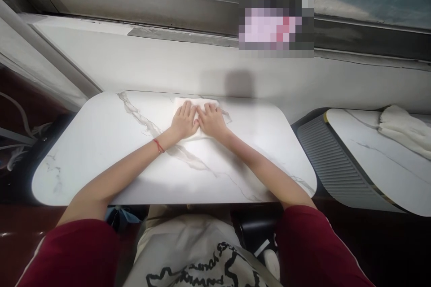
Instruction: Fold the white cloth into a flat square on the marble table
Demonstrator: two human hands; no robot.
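Note:
A white cloth (202, 132) lies flat near the far edge of a white marble-patterned table (111, 161). My left hand (184, 120) rests palm down on the cloth's left part, fingers stretched toward the wall. On its right part lies my right hand (211, 119), also flat with the fingers extended. The two thumbs are close together over the middle of the cloth. A red string bracelet (158, 145) is around my left wrist.
Behind the table runs a white wall (161, 65) below a window frame (151, 6). At right stands a second marble-patterned surface (377, 152) with a ribbed side and a crumpled cream cloth (404, 128) on it. A blurred patch covers something at the window ledge.

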